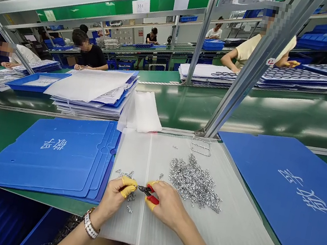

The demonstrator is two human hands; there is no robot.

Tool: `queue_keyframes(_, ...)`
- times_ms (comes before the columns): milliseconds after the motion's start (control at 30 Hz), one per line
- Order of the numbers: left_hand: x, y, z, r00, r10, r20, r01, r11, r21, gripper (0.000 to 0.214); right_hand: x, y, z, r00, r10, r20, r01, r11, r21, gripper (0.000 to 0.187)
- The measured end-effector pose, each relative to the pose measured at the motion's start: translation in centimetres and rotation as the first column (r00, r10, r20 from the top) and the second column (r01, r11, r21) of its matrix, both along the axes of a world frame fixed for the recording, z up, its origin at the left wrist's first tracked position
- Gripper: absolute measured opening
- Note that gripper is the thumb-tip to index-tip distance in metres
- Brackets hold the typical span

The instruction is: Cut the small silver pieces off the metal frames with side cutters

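My right hand (pixel 165 201) is closed around the red handles of small nippers (pixel 148 191), whose dark jaws point left. My left hand (pixel 117 192), in yellow finger cots, pinches at the tip of those jaws; whatever is between its fingers is too small to make out. Beneath and beside the left hand lie some small shiny metal pieces (pixel 129 208). To the right of the nippers a large heap of similar silvery pieces (pixel 194 180) rests on a stack of white foam sheets (pixel 226 231). A thin metal frame (pixel 201 146) lies behind the heap.
Blue plastic sheets (pixel 62 159) are stacked at left, and another blue sheet (pixel 290 195) lies at right. Piled white sheets (pixel 93 89) stand behind. A metal post (pixel 247 78) rises from the bench's back edge. Several people work across the bench.
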State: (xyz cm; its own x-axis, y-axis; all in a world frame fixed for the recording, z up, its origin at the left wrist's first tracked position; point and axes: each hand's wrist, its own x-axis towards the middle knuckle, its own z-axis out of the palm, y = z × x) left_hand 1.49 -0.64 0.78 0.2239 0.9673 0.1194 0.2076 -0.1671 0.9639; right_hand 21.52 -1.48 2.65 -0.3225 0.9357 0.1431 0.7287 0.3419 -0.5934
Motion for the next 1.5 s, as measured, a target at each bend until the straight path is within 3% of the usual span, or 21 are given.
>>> queue_keyframes(300,-0.2,0.0,0.0,0.992,-0.073,-0.1,0.092,0.974,0.204,0.015,0.1,-0.2,-0.2,0.997,0.051,0.063,-0.045,0.995,-0.093,0.023)
queue_keyframes(767,-0.3,-0.3,0.2,0.979,-0.105,-0.174,0.147,0.956,0.252,0.015,0.2,-0.6,-0.7,0.992,0.039,0.122,-0.031,0.997,-0.068,0.021)
queue_keyframes(867,0.0,-0.4,0.2,0.98,-0.097,-0.175,0.135,0.966,0.218,0.014,0.7,-0.8,-1.1,0.999,-0.031,0.041,0.033,0.998,-0.057,0.021)
queue_keyframes(1000,1.8,-0.1,0.4,0.975,-0.081,-0.207,0.121,0.974,0.189,0.014,2.1,-1.0,-1.4,0.967,-0.216,-0.136,0.216,0.976,-0.013,0.022)
queue_keyframes(1100,4.0,0.6,0.7,0.948,-0.176,-0.265,0.226,0.959,0.172,0.019,3.1,-1.4,-1.2,0.915,-0.315,-0.252,0.327,0.945,0.007,0.024)
queue_keyframes(1200,5.1,1.7,1.2,0.926,-0.229,-0.3,0.286,0.945,0.16,0.026,3.2,-2.0,-0.9,0.91,-0.316,-0.27,0.341,0.939,0.05,0.022)
queue_keyframes(1300,3.5,2.4,1.3,0.936,-0.158,-0.313,0.219,0.961,0.171,0.026,1.6,-2.6,-0.9,0.957,-0.204,-0.205,0.224,0.971,0.08,0.02)
queue_keyframes(1433,-1.5,2.1,0.7,0.939,-0.002,-0.344,0.069,0.98,0.184,0.021,-2.7,-3.1,-2.1,0.998,-0.011,-0.07,0.014,0.999,0.034,0.027)
queue_keyframes(1500,-3.8,1.5,0.2,0.932,0.062,-0.356,0.009,0.981,0.195,0.02,-4.7,-3.1,-2.7,0.999,0.031,0.035,-0.032,0.999,0.009,0.027)
